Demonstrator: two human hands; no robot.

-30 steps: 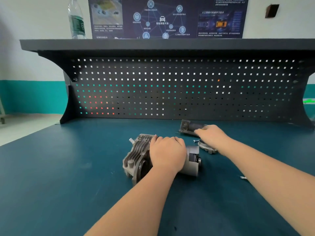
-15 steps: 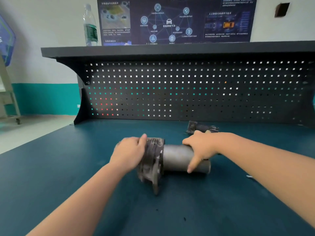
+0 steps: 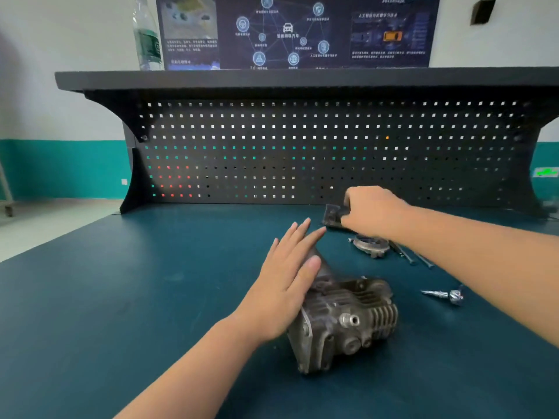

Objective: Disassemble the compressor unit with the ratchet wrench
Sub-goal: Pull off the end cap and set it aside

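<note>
The compressor unit [image 3: 341, 316] is lying on the blue table [image 3: 121, 297], finned end toward the person. The left hand [image 3: 287, 279] is resting flat against its left side, fingers straight. The right hand [image 3: 372, 211] is curling round a dark part [image 3: 332, 213] farther back, near a round metal ring [image 3: 370, 244].

On the teal workbench top [image 3: 121, 313], the grey finned metal compressor unit [image 3: 348, 322] lies centre; right of it the chrome socket bit [image 3: 444, 296], behind it the round metal cover plate [image 3: 370, 244].
</note>
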